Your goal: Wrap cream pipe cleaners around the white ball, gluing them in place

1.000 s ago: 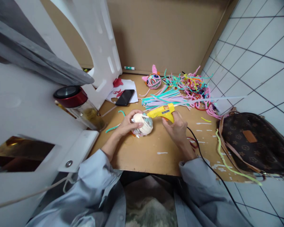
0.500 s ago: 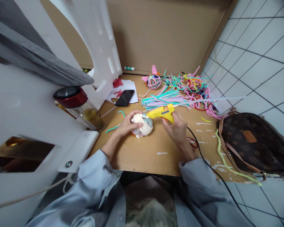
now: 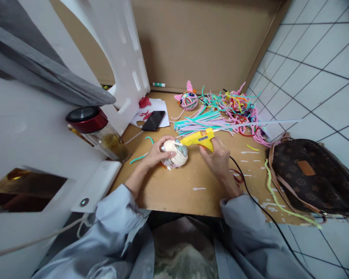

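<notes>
- Left hand [image 3: 156, 153]: fingers curled round a cream wrapped ball [image 3: 177, 152], gripping it from its left side; ball sits low over the desk [image 3: 174, 190], near the middle of it.
- Cream wrapped ball: pale cord wound round it, a patch of teal and grey at its top right, an orange scrap showing under it.
- Right hand [image 3: 218, 157]: clenched on the handle of a yellow glue gun [image 3: 198, 138]; nozzle points left and meets the top right of the ball.
- Black cord [image 3: 258, 205]: runs from the gun's handle end, past the right wrist, off the front edge of the desk.
- Pipe cleaners [image 3: 221, 114]: teal and pink bundle lying flat just behind the gun, with a tangled multicolour heap at the far right of the desk.
- Small pink-eared ball figure [image 3: 189, 99]: at the back of the desk, touching the bundle's far end.
- Black phone [image 3: 153, 119]: lying on white paper, back left.
- Red-lidded jar [image 3: 97, 131]: at the left edge of the desk, tilted in this view.
- Brown patterned handbag [image 3: 311, 176]: at the right end of the desk, overhanging the tiled floor.
- Dried white glue streaks [image 3: 247, 159]: between the right hand and the handbag.
- Grey-blue sleeves: on both forearms.
</notes>
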A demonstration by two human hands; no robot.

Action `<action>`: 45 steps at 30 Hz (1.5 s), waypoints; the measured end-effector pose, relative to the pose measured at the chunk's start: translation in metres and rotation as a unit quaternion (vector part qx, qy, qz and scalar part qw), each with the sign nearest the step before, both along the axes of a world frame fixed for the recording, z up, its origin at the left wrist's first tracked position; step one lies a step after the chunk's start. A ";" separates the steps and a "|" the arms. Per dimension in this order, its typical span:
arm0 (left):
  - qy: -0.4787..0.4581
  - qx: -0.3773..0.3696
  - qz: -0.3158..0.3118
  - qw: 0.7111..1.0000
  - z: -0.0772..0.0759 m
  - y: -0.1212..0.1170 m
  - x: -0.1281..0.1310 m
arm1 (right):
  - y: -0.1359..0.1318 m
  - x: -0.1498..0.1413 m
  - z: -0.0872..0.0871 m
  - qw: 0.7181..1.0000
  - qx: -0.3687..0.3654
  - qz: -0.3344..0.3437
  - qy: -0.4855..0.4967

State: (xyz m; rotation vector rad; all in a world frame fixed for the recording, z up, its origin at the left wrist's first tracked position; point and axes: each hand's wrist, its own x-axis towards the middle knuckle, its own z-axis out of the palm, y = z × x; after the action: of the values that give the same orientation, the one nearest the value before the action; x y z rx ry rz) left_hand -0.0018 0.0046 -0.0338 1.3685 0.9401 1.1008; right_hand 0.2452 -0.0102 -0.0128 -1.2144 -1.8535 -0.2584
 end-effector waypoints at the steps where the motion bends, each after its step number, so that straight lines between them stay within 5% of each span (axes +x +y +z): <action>1: -0.001 -0.001 0.000 1.000 0.000 0.000 0.000 | 0.000 0.000 0.000 1.000 0.000 0.000 -0.002; 45: 0.012 0.006 -0.016 1.000 0.000 0.001 -0.001 | -0.001 0.001 0.003 0.999 -0.032 -0.007 0.029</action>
State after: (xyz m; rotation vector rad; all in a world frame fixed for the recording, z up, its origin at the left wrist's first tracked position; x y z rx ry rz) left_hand -0.0028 0.0053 -0.0342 1.4054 0.9257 1.0698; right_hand 0.2465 -0.0117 -0.0098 -1.2653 -1.8157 -0.1705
